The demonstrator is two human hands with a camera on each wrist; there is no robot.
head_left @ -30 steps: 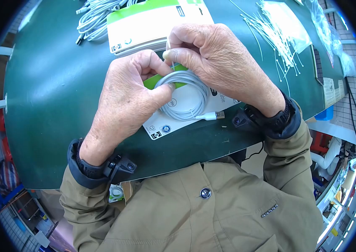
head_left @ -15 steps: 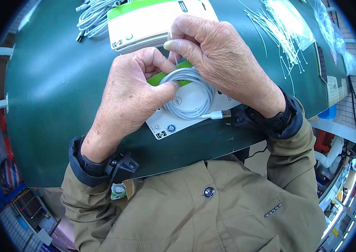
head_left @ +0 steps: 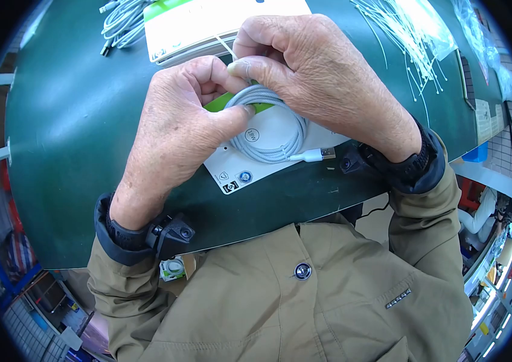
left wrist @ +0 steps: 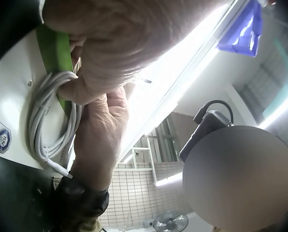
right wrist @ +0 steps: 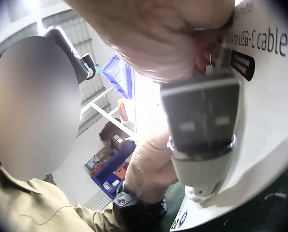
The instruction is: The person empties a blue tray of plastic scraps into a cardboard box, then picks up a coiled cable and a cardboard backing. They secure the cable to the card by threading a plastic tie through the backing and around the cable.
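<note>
While the coiled cable (head_left: pixel 265 153) rests against a printed card (head_left: pixel 215 161) over the table's near edge, the left hand (head_left: pixel 180 117) pinches its top and the right hand (head_left: pixel 313 66) pinches a thin white tie (head_left: pixel 226 47). Beyond, the dark green table (head_left: pixel 69 151) bears stacked cards (head_left: pixel 208 24), bundled cables (head_left: pixel 124 23) and loose ties (head_left: pixel 404 48); the room shows a tiled wall (left wrist: pixel 129 198) and fan (left wrist: pixel 170 221).

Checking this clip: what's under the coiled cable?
A white card with a green band, its round mark showing inside the coiled cable. Whatever the strands, left hand and right hand cover can't be seen.
</note>
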